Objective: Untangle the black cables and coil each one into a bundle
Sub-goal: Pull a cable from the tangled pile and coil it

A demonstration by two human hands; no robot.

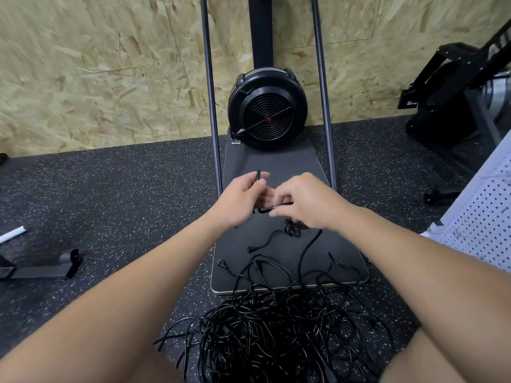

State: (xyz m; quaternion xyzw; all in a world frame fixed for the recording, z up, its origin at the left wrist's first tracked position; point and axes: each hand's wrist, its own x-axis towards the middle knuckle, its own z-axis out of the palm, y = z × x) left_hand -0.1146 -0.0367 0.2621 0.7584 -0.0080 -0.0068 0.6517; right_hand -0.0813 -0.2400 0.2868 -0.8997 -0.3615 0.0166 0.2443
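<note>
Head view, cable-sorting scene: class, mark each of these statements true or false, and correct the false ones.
1. Both hands hold a black cable. True: the left hand grips one stretch of the black cable, the right hand pinches another.
2. The tangled pile of cables lies on the wooden wall. False: it lies on the speckled floor, partly on the dark platform.
3. A round black fan housing stands at the platform's far end. True.
4. A small coiled bundle lies on the platform. True.
5. The fan housing is white. False: black.
</note>
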